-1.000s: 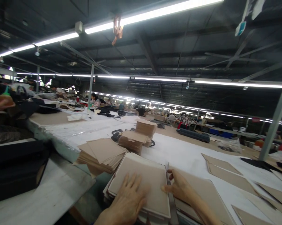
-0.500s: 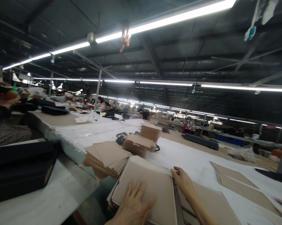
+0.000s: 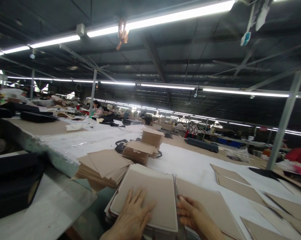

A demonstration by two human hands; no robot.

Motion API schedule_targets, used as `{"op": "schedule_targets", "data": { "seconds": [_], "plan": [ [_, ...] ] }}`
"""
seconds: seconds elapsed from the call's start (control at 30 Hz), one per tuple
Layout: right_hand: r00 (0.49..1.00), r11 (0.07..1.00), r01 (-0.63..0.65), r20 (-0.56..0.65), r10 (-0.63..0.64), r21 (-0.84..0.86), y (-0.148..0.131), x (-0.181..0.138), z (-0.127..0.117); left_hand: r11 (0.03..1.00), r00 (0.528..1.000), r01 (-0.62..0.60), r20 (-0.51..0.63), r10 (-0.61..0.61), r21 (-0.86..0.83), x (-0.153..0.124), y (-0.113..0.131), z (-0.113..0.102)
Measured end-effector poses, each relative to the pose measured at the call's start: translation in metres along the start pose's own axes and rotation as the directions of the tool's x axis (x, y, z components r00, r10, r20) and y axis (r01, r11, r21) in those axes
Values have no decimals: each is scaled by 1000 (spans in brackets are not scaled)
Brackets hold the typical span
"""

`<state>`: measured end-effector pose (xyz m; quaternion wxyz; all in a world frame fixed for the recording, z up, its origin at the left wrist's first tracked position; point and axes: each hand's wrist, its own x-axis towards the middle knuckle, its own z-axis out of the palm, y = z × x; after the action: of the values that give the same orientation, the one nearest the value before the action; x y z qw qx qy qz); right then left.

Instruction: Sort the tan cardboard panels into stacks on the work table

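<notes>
My left hand (image 3: pixel 135 211) lies flat with spread fingers on the top beige panel (image 3: pixel 157 190) of a stack near the table's front edge. At the stack's right side, my right hand (image 3: pixel 195 213) has its fingers curled in, thumb close to the fingertips. A thin dark strip (image 3: pixel 176 186) runs down that side to the fingertips; what they pinch is too blurred to make out. Another beige panel (image 3: pixel 202 193) lies just to the right, partly behind my right hand.
Loosely piled beige sheets (image 3: pixel 105 165) adjoin the stack at the left, with smaller beige stacks (image 3: pixel 137 150) behind. More flat panels (image 3: pixel 235 186) lie on the white table covering (image 3: pixel 190 163) at the right. A black padded piece (image 3: pixel 12 183) sits on the left side table.
My right hand has moved down along the stack's right edge towards me, and its fingers are more curled. My left hand stays on the top panel. The view has turned right.
</notes>
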<state>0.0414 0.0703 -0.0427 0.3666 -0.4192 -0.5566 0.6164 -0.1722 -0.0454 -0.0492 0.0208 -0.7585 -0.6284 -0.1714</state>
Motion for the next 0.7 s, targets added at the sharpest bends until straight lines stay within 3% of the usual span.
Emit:
{"op": "schedule_targets", "data": {
  "seconds": [0.23,0.47,0.7],
  "plan": [
    [999,988,26,-30,-30,-151,-3,10,4,998,997,-28,-71,32,61,5,-5,5],
    [983,922,180,35,-179,-344,-11,-16,7,998,997,-54,-51,51,-43,1,0,-5],
    [993,973,112,55,-103,-200,-14,-16,1,998,998,4,58,0,-65,-2,5,-14]
  ]
}}
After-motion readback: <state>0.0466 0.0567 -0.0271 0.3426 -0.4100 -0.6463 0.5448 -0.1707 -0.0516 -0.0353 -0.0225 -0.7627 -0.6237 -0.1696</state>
